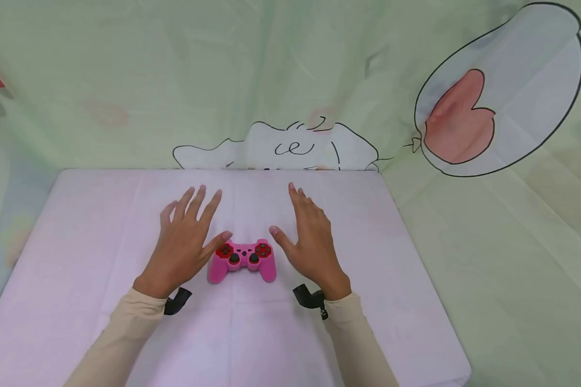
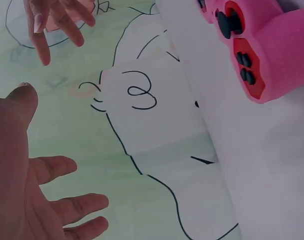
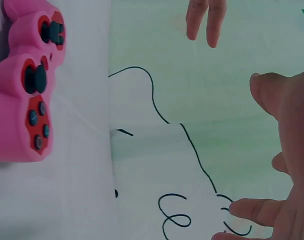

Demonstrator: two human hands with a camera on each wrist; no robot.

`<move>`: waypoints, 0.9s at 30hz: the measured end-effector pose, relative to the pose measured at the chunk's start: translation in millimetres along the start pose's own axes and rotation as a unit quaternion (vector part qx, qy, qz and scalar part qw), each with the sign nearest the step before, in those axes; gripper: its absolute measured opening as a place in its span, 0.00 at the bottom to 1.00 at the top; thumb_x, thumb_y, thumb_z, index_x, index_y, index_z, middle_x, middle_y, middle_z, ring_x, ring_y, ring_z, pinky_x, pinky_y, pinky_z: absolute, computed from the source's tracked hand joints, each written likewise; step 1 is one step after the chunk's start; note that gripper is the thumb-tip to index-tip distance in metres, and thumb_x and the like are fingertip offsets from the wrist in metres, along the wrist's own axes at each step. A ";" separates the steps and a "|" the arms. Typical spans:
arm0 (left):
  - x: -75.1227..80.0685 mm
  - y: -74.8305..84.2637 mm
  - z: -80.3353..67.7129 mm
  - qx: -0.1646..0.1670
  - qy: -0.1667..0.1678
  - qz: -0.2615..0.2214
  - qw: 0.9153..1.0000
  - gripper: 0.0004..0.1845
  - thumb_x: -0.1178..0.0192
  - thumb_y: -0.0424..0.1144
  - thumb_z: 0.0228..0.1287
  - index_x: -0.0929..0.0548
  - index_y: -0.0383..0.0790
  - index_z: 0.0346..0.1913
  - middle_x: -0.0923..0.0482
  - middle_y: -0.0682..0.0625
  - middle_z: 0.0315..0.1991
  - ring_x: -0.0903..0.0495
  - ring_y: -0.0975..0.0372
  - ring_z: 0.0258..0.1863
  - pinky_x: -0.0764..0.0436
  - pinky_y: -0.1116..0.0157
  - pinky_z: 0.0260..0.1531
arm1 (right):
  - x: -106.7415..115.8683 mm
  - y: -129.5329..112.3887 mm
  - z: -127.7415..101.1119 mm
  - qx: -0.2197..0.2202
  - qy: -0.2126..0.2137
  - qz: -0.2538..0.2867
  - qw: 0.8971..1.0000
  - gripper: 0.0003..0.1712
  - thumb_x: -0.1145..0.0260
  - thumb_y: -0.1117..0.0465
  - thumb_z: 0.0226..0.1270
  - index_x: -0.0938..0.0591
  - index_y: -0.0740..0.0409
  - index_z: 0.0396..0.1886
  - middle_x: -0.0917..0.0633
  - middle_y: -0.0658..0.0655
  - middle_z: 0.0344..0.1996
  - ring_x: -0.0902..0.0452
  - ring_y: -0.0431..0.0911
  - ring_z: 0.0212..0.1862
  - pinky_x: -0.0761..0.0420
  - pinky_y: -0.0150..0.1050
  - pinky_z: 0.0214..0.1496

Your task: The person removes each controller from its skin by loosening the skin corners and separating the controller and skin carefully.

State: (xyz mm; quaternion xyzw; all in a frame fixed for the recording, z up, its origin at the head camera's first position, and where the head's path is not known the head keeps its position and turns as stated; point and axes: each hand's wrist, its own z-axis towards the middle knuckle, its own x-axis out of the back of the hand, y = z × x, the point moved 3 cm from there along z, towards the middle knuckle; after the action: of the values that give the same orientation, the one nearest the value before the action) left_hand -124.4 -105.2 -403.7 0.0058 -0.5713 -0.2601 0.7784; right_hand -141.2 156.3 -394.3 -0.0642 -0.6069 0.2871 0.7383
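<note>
Currently, the pink, red-panelled, two-handled game controller lies ungripped below the head view's centre; the bare left hand and right hand flank it, unclenched, holding nothing. Handling appears not begun.

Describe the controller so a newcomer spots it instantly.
Find the pale table in front of the green backdrop. Near its middle lies a game controller, its two handles pointing toward the person. It's the only bright pink thing on the table, with red button patches and two black thumbsticks.
</note>
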 end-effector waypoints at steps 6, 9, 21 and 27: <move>-13.1 -7.6 -6.9 0.005 0.010 -0.004 1.000 0.46 0.35 0.61 0.71 0.38 0.44 0.83 0.36 0.32 0.79 0.40 0.38 0.80 0.37 0.33 0.68 | -13.1 3.2 -2.3 0.000 0.006 0.021 1.000 0.55 0.32 0.40 0.74 0.55 0.35 0.89 0.39 0.52 0.85 0.43 0.55 0.85 0.38 0.69 0.78; -19.8 -10.7 -11.1 0.008 0.016 -0.009 1.000 0.47 0.32 0.60 0.69 0.36 0.44 0.83 0.33 0.33 0.78 0.36 0.38 0.78 0.35 0.33 0.67 | -20.1 5.4 -4.1 -0.009 0.005 0.034 0.999 0.56 0.30 0.41 0.73 0.55 0.34 0.88 0.40 0.51 0.86 0.42 0.54 0.84 0.36 0.69 0.77; -41.5 -17.6 -24.3 0.015 0.038 -0.033 0.999 0.46 0.31 0.59 0.68 0.36 0.44 0.82 0.28 0.36 0.75 0.28 0.42 0.72 0.30 0.35 0.62 | -44.8 15.5 -11.6 -0.055 -0.012 0.090 0.994 0.60 0.25 0.42 0.69 0.56 0.25 0.87 0.38 0.45 0.85 0.35 0.55 0.79 0.35 0.66 0.78; -54.5 -21.0 -30.9 0.034 0.026 -0.064 0.997 0.47 0.30 0.59 0.68 0.37 0.46 0.83 0.29 0.38 0.76 0.28 0.42 0.72 0.31 0.37 0.63 | -53.1 18.1 -15.3 -0.083 -0.023 0.104 0.991 0.61 0.23 0.43 0.67 0.55 0.21 0.86 0.36 0.46 0.84 0.34 0.55 0.79 0.31 0.66 0.76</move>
State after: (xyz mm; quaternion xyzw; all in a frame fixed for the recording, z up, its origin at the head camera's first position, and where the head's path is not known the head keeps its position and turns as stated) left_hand -116.7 -109.8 -469.2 0.0756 -0.5575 -0.2893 0.7744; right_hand -138.4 148.5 -451.8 -0.1808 -0.6356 0.3124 0.6824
